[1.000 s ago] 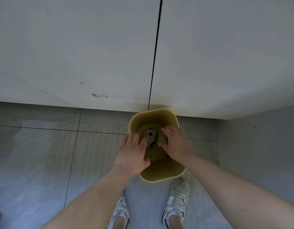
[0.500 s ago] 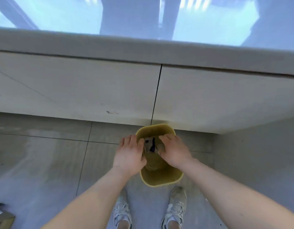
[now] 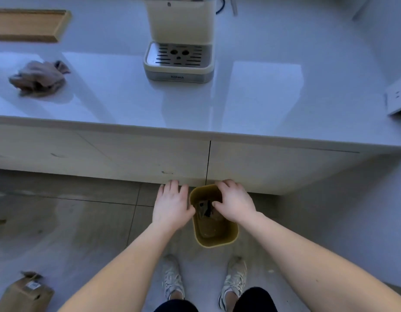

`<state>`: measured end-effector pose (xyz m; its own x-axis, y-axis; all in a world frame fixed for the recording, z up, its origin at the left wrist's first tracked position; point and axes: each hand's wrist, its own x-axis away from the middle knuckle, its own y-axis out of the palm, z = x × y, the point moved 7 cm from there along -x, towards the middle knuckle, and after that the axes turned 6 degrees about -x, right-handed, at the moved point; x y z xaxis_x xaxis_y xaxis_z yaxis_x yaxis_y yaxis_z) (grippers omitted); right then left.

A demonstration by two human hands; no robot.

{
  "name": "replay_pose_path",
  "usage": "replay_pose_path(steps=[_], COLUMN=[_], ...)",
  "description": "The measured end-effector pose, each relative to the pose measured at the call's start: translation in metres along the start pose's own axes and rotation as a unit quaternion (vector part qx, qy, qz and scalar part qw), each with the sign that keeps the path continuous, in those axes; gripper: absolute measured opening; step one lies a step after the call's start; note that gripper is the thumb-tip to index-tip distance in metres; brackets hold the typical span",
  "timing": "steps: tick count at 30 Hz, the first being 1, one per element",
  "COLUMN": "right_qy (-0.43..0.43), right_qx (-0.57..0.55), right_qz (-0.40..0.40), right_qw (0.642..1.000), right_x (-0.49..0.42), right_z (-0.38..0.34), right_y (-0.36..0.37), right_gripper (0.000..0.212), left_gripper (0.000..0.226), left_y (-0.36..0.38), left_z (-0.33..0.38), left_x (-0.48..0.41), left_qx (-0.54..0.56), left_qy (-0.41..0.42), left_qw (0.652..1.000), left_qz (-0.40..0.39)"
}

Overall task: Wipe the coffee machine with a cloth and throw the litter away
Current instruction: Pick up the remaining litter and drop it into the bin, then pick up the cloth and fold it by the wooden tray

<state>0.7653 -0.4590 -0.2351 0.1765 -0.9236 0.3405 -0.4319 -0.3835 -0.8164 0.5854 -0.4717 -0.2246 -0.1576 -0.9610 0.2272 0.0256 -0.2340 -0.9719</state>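
A cream coffee machine (image 3: 178,39) stands at the far middle of the glossy white counter (image 3: 251,104), its slotted drip tray (image 3: 178,55) facing the near edge. Well to its left a crumpled grey-brown cloth (image 3: 38,78) lies loose on the counter, apart from the machine. Further back on the left sits a wooden tray (image 3: 26,24), and at the right edge a white power strip (image 3: 397,101) reaches into view. Below the counter are pale cabinet doors (image 3: 127,156) with a dark seam between them.

On the tiled floor (image 3: 59,221), close against the cabinet base, stands a small yellow bin (image 3: 217,240). Inside it there is litter (image 3: 206,210): some dark and pale scraps on a brownish bottom, too dim to tell apart. A brown paper package (image 3: 23,293) lies on the floor at the near left, well clear of the bin. The person's two white trainers (image 3: 173,281) stand just near of the bin.

Both bare arms reach forward and down. The left hand (image 3: 171,204) hangs palm down just left of the bin, fingers stretched and lightly spread, thumb at the bin's left rim; it grips nothing. The right hand (image 3: 234,202) lies over the bin's far right corner, fingers bent down across the rim and thumb pointing in over the opening. Whether it actually clasps the rim or only rests there I cannot tell; nothing loose shows in it.
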Motion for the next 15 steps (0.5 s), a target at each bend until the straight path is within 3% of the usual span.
replay_pose_path(steps=[15], right_qy=[0.007], right_qx=[-0.005], right_qz=[0.034], right_qw=[0.999], right_x=[0.053], right_z=[-0.048], right_y=[-0.131], right_gripper=[0.069], left_gripper=[0.073], left_y=[-0.122], left_z=[0.003], left_x=[0.040], left_qx=[0.037], left_qy=[-0.062], left_qw=[0.997], left_qz=[0.000])
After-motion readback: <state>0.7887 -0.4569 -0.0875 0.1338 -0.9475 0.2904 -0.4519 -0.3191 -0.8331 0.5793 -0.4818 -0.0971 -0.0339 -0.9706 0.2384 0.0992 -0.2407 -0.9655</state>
